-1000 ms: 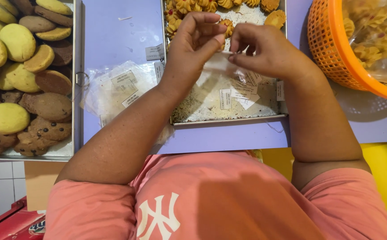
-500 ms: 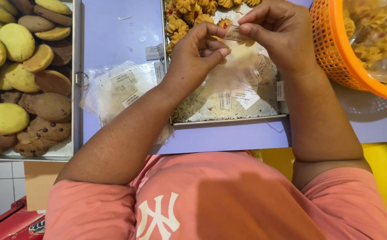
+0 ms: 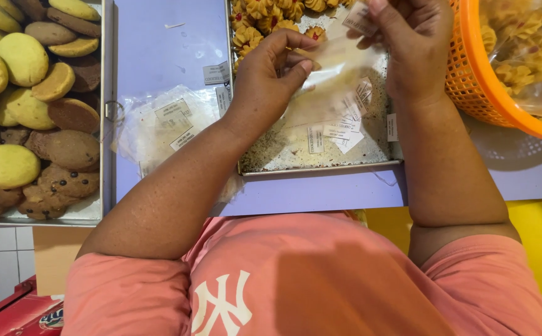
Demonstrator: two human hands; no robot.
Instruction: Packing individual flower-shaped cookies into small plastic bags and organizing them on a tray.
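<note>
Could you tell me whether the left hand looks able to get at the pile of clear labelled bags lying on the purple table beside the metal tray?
Probably yes. The pile of clear bags lies uncovered just beside the left hand, though that hand is pinching a clear bag now.

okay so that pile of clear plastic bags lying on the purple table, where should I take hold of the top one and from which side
Probably pinch the top bag of the pile of clear bags at its near loose edge, coming from the body side. The bags lie flat and limp, so the fingers need an edge to peel up. The left hand is nearest; the tray of cookies blocks the far left.
</note>
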